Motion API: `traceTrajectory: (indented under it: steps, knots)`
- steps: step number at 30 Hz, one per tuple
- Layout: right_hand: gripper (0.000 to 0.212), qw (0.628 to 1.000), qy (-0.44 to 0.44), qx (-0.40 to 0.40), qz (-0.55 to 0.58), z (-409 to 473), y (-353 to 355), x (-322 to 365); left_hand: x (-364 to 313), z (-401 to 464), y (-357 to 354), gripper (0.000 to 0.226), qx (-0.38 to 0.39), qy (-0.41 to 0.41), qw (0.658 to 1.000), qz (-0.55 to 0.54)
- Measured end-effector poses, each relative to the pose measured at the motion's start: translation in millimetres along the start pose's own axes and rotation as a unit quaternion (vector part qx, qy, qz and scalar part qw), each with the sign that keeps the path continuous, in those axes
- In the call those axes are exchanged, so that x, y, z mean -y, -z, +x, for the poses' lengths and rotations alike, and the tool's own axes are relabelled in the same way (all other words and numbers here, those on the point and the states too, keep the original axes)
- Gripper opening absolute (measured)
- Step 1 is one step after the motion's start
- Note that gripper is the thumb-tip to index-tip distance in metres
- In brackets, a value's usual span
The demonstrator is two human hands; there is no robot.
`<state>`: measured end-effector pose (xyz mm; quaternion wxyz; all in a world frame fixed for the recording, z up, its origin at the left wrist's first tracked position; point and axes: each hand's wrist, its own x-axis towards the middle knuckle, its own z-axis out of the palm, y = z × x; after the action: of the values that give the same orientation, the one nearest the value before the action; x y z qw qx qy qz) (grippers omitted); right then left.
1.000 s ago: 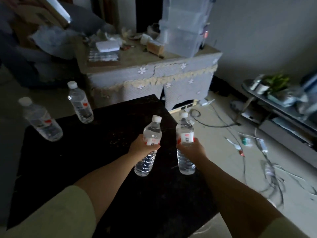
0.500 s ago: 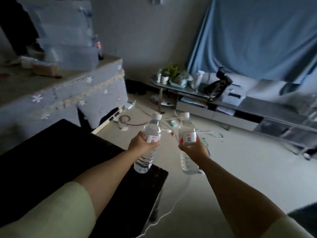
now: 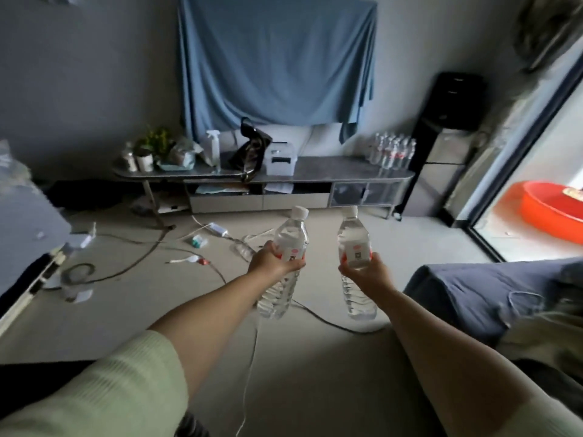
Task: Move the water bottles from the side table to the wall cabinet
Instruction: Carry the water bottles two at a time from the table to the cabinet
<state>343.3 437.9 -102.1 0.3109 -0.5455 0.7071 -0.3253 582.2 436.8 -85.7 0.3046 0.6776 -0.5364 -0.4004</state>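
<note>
Two water bottles in play, one per hand: my left hand (image 3: 273, 263) is wrapped around the label band of the left bottle (image 3: 285, 261), my right hand (image 3: 367, 272) is curled around the right bottle (image 3: 356, 260) at the same height. Both are held out in front of me, above the floor and well short of the wall cabinet (image 3: 315, 176), caps up, the left one tilted slightly right. Gripping at the label puts my fingers near the middle of each bottle, so they hang steady without squeezing the soft ribbed lower half, and one per hand halves the trips. Destination looks like the long low cabinet under the blue cloth (image 3: 277, 61). At the cabinet's right end stands a cluster of bottles (image 3: 392, 151); blur makes the count shaky, roughly eight or more, probably the stack I'm adding to. Free top surface sits just left of that cluster, between it and the white box (image 3: 281, 156) mid-cabinet, so that's the likely drop zone. Cables (image 3: 148, 257) lie across the floor between me and the cabinet: trip risk with both hands full. Side table isn't identifiable from here.
</note>
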Motion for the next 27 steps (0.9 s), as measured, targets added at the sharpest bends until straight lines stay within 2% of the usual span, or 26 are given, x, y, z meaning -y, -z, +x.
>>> traceTrajectory:
  steps: [6,11,14,19,22,27]
  knots:
    - [0.049,0.997,-0.034,-0.067,0.005,9,60,-38,-49,18,-59,0.076,0.033,-0.043,0.998,0.014]
    - [0.051,0.993,-0.051,-0.098,0.027,15,72,-63,-56,27,-86,0.093,0.078,-0.046,0.996,0.014]
    - [0.047,0.991,-0.058,-0.112,0.035,21,71,-64,-59,43,-95,0.093,0.096,-0.051,0.994,0.024]
    - [0.056,0.991,-0.067,-0.114,0.035,41,69,-66,-71,78,-103,0.075,0.108,-0.063,0.991,0.048]
    - [0.056,0.988,-0.075,-0.126,0.047,55,72,-57,-86,105,-102,0.077,0.105,-0.075,0.990,0.055]
    - [0.070,0.989,-0.074,-0.126,0.038,74,75,-57,-95,134,-108,0.075,0.117,-0.072,0.989,0.050]
